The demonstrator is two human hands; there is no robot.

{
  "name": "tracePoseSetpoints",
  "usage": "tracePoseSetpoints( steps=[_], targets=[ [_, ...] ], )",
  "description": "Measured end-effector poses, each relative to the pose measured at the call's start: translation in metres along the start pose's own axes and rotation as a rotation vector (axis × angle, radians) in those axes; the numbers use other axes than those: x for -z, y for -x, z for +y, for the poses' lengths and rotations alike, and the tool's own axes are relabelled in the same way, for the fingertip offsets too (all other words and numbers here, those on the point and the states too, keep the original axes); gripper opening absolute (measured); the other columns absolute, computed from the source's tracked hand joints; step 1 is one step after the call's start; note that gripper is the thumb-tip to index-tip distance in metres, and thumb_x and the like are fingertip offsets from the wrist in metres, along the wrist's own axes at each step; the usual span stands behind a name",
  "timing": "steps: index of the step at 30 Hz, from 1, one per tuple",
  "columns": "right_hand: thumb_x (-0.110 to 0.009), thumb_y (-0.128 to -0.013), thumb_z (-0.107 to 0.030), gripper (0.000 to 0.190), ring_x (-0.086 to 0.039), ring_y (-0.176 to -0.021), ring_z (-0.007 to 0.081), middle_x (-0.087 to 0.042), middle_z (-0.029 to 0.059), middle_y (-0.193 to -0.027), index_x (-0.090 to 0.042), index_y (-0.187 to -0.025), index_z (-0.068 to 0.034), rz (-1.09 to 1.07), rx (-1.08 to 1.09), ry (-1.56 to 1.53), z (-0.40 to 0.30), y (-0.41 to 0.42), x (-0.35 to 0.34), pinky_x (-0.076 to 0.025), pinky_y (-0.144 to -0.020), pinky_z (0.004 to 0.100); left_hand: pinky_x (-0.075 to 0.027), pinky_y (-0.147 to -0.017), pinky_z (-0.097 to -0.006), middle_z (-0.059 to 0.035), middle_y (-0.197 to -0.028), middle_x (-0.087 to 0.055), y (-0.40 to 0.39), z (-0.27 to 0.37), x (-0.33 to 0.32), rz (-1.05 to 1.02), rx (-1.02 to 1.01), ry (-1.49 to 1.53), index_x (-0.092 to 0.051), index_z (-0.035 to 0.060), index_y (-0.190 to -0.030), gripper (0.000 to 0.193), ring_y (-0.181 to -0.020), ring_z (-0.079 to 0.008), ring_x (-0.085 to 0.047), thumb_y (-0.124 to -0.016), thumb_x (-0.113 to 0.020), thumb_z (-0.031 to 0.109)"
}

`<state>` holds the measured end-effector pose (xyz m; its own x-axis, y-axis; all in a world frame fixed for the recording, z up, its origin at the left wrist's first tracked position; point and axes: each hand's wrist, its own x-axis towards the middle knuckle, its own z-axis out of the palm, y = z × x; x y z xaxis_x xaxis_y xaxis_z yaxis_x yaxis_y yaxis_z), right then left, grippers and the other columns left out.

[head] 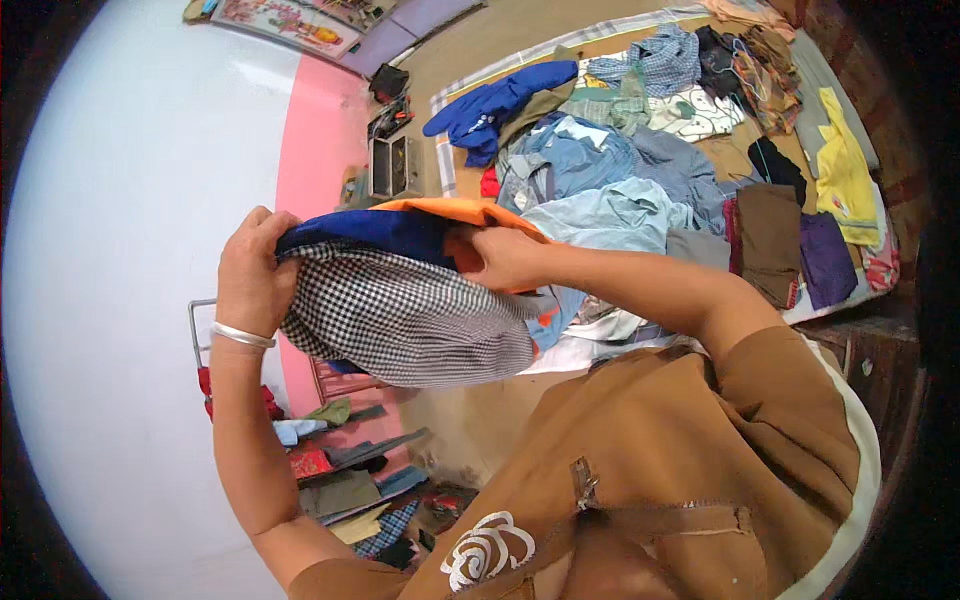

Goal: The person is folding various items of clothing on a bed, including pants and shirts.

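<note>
My left hand [255, 274], with a silver bangle at the wrist, grips the gathered end of a bundle of cloth in the air. A black-and-white checked cloth [405, 315] hangs lowest in it, below a navy blue cloth [375, 231]. Along the upper side runs an orange cloth [465, 211]. My right hand [506, 259] holds the orange part, its fingers partly hidden in the folds. Whether these cloths are one garment or several, I cannot tell.
Beyond my hands, a low bed [442, 161] carries many spread garments, including a blue jacket [502, 97], a light blue shirt [611, 214], folded brown trousers [769, 236] and a yellow garment [844, 176]. Shelves with folded cloth [341, 491] stand at lower left by the wall [150, 225].
</note>
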<state>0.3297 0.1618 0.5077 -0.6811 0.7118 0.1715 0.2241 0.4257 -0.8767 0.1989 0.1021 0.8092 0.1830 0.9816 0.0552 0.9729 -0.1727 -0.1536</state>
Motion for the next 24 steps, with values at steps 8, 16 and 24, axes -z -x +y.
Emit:
tracePoseSetpoints(
  steps=[8, 16, 24],
  targets=[
    [-0.055, -0.075, -0.011, 0.02, -0.064, -0.082, 0.0373, -0.065, 0.0201, -0.085, -0.064, -0.088, 0.002, -0.022, -0.064, 0.293, 0.018, 0.003, 0.004, -0.052, -0.073, 0.0444, -0.045, -0.06, -0.0409, -0.0101, -0.082, -0.055, -0.002, 0.02, -0.008, 0.225, -0.081, -0.248, -0.055, 0.0072, -0.092, 0.03, -0.073, -0.0331, -0.057, -0.064, -0.057, -0.005],
    [-0.054, -0.078, -0.014, 0.03, -0.065, -0.089, 0.0304, -0.067, 0.012, -0.094, -0.068, -0.104, -0.018, 0.178, -0.155, 0.845, 0.016, -0.031, 0.252, -0.052, -0.073, 0.0442, -0.044, -0.062, -0.0418, -0.0195, -0.068, -0.06, -0.015, -0.03, -0.072, -0.355, 0.351, 0.145, -0.061, -0.0016, -0.087, 0.034, -0.062, -0.0356, -0.056, -0.08, -0.06, 0.032],
    [-0.056, -0.08, -0.017, 0.025, -0.065, -0.089, 0.027, -0.067, 0.0095, -0.097, -0.068, -0.101, -0.01, 0.604, 0.059, 1.023, -0.061, -0.151, 0.322, -0.052, -0.071, 0.0462, -0.048, -0.072, -0.0306, -0.0077, -0.097, -0.063, -0.031, 0.021, -0.076, -0.237, 0.521, 1.28, -0.056, -0.0072, -0.11, 0.035, -0.079, -0.0179, -0.061, -0.087, -0.056, 0.019]
  ],
)
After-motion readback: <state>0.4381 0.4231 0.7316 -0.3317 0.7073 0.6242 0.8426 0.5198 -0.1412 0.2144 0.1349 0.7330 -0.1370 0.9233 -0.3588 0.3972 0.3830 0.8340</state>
